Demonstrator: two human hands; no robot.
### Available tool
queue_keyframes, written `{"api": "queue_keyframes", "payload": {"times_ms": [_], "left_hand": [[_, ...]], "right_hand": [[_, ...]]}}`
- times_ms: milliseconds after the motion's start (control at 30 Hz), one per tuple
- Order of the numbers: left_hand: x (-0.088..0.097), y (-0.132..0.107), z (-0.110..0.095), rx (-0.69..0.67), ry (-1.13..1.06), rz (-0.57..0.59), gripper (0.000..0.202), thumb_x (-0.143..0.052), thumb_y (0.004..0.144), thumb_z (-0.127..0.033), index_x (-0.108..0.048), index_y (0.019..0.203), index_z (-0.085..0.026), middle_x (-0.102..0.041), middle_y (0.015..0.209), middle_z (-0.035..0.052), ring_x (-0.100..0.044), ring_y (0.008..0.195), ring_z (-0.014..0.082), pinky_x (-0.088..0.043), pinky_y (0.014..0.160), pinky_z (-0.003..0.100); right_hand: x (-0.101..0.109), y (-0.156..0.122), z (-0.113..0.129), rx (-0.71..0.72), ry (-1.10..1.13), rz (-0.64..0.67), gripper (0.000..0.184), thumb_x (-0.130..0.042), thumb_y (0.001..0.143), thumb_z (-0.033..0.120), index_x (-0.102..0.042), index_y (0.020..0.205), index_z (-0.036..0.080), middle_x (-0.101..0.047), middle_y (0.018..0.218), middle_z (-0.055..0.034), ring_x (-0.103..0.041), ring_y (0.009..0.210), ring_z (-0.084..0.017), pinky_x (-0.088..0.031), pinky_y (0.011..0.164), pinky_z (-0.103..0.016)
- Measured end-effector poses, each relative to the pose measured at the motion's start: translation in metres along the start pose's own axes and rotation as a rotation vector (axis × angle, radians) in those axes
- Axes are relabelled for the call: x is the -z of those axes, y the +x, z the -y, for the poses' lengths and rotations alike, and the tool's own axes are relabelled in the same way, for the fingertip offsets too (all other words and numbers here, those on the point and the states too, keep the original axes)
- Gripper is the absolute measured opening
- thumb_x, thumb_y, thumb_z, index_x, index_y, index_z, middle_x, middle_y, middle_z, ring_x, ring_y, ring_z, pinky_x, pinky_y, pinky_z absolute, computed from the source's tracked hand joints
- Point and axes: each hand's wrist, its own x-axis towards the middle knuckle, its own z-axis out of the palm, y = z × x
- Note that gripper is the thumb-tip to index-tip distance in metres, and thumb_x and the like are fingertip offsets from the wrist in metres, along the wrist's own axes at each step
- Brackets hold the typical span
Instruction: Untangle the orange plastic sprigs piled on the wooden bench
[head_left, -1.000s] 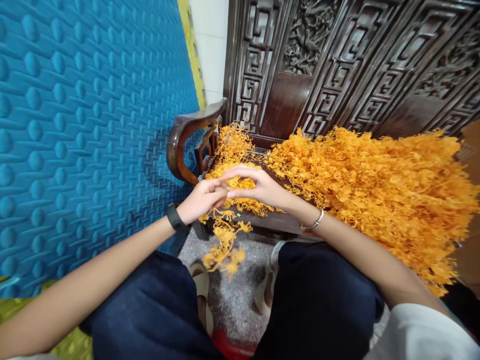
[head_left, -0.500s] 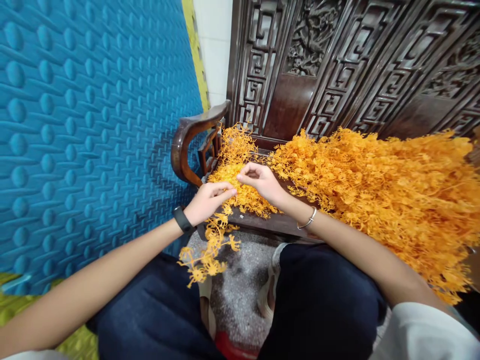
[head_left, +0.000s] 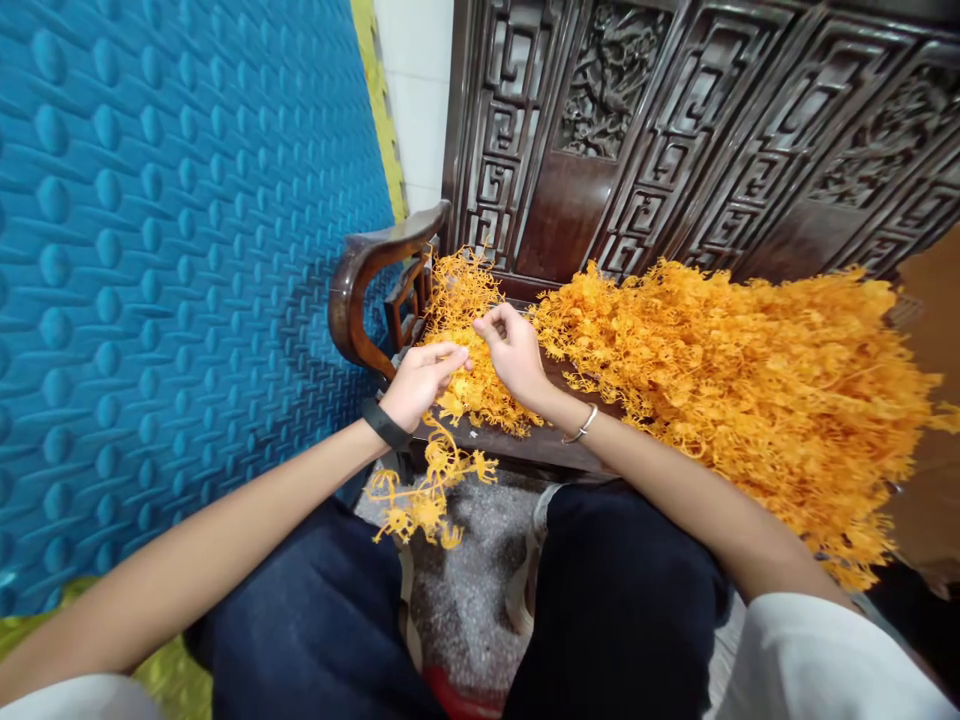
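My left hand (head_left: 420, 382) is closed on an orange plastic sprig (head_left: 427, 490) that hangs down from it over the floor. My right hand (head_left: 514, 350) is pinched shut over a small pile of orange pieces (head_left: 480, 385) on the seat of a dark carved wooden bench (head_left: 360, 285); what its fingertips hold is too small to make out. The two hands are a short gap apart. A black band is on my left wrist, a silver bangle on my right.
A big heap of orange plastic foliage (head_left: 750, 370) covers the bench seat to the right. A blue padded wall (head_left: 172, 260) rises on the left. My dark-trousered knees are in front, with speckled grey floor (head_left: 465, 590) between them.
My hands were touching a second ago and have drawn apart. The right hand rose toward the small pile, and the hanging sprig swung slightly left.
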Motion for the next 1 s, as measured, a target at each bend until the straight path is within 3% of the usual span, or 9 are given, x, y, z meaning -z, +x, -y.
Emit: {"api": "queue_keyframes", "payload": {"times_ms": [133,233,300,367,467,700,800,900,1000], "left_hand": [[-0.005,-0.008,-0.003,-0.012,-0.006,0.01,0.025,-0.056,0.077,-0.038,-0.055,0.065,-0.015,-0.023,0.043,-0.0084,-0.018,0.04,0.0055,-0.01,0.042,0.022],[-0.003,-0.022,-0.006,-0.037,0.037,0.096,0.027,-0.055,0.077,-0.04,-0.056,0.066,-0.015,-0.027,0.044,-0.0079,-0.02,0.04,0.0052,-0.012,0.042,0.022],[0.002,-0.028,-0.004,-0.051,0.088,0.113,0.029,-0.055,0.077,-0.042,-0.058,0.071,-0.015,-0.03,0.043,-0.0079,-0.023,0.04,0.0054,-0.015,0.041,0.021],[0.009,-0.03,0.0,-0.024,0.142,0.11,0.03,-0.054,0.078,-0.043,-0.059,0.075,-0.014,-0.034,0.041,-0.0078,-0.027,0.039,0.0059,-0.019,0.041,0.02],[0.018,-0.029,0.006,0.046,0.18,0.144,0.032,-0.051,0.08,-0.046,-0.057,0.08,-0.015,-0.038,0.042,-0.0074,-0.03,0.037,0.0063,-0.023,0.04,0.019],[0.025,-0.024,0.008,0.053,0.215,0.14,0.033,-0.053,0.079,-0.048,-0.055,0.082,-0.015,-0.041,0.049,-0.0073,-0.034,0.042,0.0061,-0.025,0.042,0.018],[0.025,-0.022,0.005,0.016,0.2,0.106,0.034,-0.067,0.069,-0.04,-0.054,0.089,-0.015,-0.038,0.049,-0.0101,-0.034,0.044,0.0057,-0.026,0.045,0.019],[0.026,-0.021,0.004,-0.008,0.18,0.081,0.042,-0.074,0.061,-0.03,-0.052,0.093,-0.014,-0.034,0.049,-0.0125,-0.033,0.044,0.0051,-0.027,0.047,0.019],[0.028,-0.021,0.003,0.053,0.184,0.047,0.034,-0.068,0.067,-0.037,-0.055,0.087,-0.013,-0.036,0.049,-0.0102,-0.033,0.043,0.0052,-0.025,0.044,0.019]], "right_hand": [[0.021,0.027,-0.022,-0.064,-0.015,-0.181,0.02,-0.049,0.083,0.033,-0.041,0.069,0.021,-0.05,0.071,-0.0007,-0.046,0.068,-0.013,-0.035,0.068,-0.029],[0.054,0.043,-0.062,-0.254,0.03,-0.468,0.023,-0.048,0.08,0.036,-0.039,0.065,0.021,-0.046,0.066,-0.0002,-0.045,0.063,-0.014,-0.035,0.064,-0.029],[0.069,0.04,-0.092,-0.284,0.069,-0.496,0.02,-0.053,0.074,0.035,-0.042,0.066,0.02,-0.046,0.063,0.0013,-0.043,0.058,-0.012,-0.035,0.06,-0.028],[0.072,0.03,-0.117,-0.389,0.11,-0.392,0.021,-0.058,0.067,0.036,-0.044,0.068,0.02,-0.045,0.058,0.003,-0.041,0.053,-0.011,-0.035,0.055,-0.027],[0.065,0.017,-0.138,-0.4,0.127,-0.304,0.025,-0.063,0.06,0.035,-0.047,0.069,0.019,-0.05,0.059,0.0022,-0.045,0.055,-0.012,-0.039,0.058,-0.028],[0.052,0.028,-0.135,-0.123,-0.059,-0.07,0.01,-0.061,0.066,0.024,-0.057,0.07,0.016,-0.058,0.076,-0.0041,-0.05,0.068,-0.014,-0.042,0.07,-0.03],[0.047,0.032,-0.135,-0.014,-0.188,0.009,0.004,-0.058,0.071,0.019,-0.059,0.072,0.016,-0.059,0.08,-0.0051,-0.05,0.07,-0.015,-0.042,0.072,-0.03],[0.04,0.035,-0.137,0.093,-0.323,0.087,0.005,-0.056,0.075,0.015,-0.061,0.076,0.016,-0.061,0.083,-0.0069,-0.051,0.078,-0.018,-0.04,0.079,-0.033],[0.036,0.039,-0.139,0.108,-0.439,0.159,0.012,-0.055,0.077,0.012,-0.063,0.086,0.014,-0.064,0.089,-0.0095,-0.051,0.085,-0.02,-0.04,0.083,-0.035]]}}
